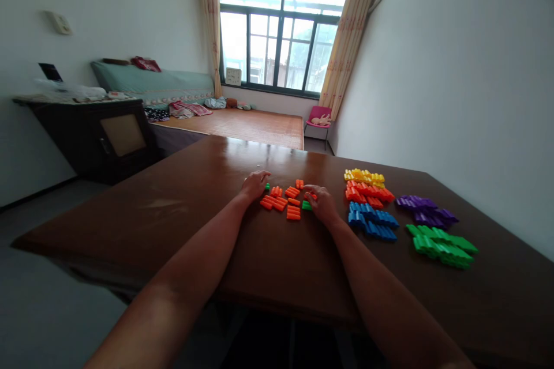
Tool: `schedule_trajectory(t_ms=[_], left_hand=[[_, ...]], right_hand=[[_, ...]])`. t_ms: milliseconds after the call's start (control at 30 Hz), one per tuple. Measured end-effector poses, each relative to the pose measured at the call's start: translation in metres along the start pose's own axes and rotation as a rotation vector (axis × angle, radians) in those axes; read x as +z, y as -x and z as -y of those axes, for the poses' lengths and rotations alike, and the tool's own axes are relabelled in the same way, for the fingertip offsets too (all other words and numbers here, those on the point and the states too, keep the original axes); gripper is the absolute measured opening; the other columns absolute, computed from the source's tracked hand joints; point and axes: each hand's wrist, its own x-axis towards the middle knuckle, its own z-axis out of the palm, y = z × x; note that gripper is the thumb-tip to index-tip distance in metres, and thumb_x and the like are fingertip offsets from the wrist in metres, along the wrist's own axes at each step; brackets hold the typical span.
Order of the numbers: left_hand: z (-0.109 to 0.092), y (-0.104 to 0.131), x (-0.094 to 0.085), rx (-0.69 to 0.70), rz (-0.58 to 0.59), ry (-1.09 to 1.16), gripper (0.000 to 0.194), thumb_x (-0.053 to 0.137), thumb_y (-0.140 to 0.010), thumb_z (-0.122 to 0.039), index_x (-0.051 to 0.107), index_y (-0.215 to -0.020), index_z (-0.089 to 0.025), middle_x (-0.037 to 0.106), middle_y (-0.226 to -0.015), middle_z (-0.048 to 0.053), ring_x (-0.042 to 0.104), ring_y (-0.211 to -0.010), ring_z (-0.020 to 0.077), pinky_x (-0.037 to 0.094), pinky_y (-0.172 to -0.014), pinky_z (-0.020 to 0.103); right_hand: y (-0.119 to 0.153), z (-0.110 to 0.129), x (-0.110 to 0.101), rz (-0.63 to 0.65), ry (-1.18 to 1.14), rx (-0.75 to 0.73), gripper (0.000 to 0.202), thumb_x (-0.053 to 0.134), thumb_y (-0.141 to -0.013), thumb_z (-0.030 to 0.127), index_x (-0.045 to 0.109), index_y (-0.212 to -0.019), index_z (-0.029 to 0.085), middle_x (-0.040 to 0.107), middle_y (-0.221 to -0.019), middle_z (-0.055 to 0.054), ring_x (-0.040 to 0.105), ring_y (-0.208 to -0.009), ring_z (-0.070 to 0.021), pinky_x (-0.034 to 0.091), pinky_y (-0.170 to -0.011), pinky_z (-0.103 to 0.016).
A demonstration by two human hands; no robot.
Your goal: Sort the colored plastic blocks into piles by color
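Note:
My left hand [256, 184] rests on the table beside a small green plastic block [267, 187], its fingers loosely bent and apart, holding nothing that I can see. Across a loose group of short, ridged orange blocks [293, 213] is my right hand [321, 202]. Its thumb and fingers close around an orange block [310, 196], partly covered by the fingers. Just below those fingertips lies another green block [306, 206]. More orange blocks [273, 202] lie between the two hands, some side by side in small sets.
Right of my right hand, blocks lie in piles by colour: yellow [363, 176], orange-red [369, 192], blue [373, 222], purple [426, 211] and green [442, 247]. They share the brown table [173, 213]. Beyond it stand a bed [255, 124], a pink chair [319, 115] and a dark cabinet [86, 132].

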Motion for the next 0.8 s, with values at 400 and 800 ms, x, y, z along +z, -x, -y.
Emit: schedule_trajectory(t_ms=[400, 800], left_hand=[[0.010, -0.001, 0.001, -0.084, 0.037, 0.182, 0.029, 0.045, -0.092, -0.026, 0.070, -0.105, -0.019, 0.073, -0.106, 0.006, 0.067, -0.097, 0.0182, 0.051, -0.085, 0.028], [0.019, -0.009, 0.010, -0.069, 0.070, 0.185, 0.031, 0.045, -0.090, -0.031, 0.070, -0.104, -0.021, 0.073, -0.107, 0.004, 0.066, -0.097, 0.0188, 0.050, -0.086, 0.028]], right_hand=[[-0.039, 0.030, 0.024, 0.293, 0.290, 0.061, 0.030, 0.060, -0.084, 0.035, 0.067, -0.111, 0.024, 0.069, -0.107, -0.010, 0.059, -0.101, -0.0262, 0.046, -0.087, -0.038], [-0.053, 0.013, 0.007, 0.202, -0.037, 0.225, 0.028, 0.076, -0.064, 0.026, 0.065, -0.090, 0.020, 0.068, -0.086, -0.001, 0.063, -0.076, -0.0144, 0.050, -0.069, -0.026]])
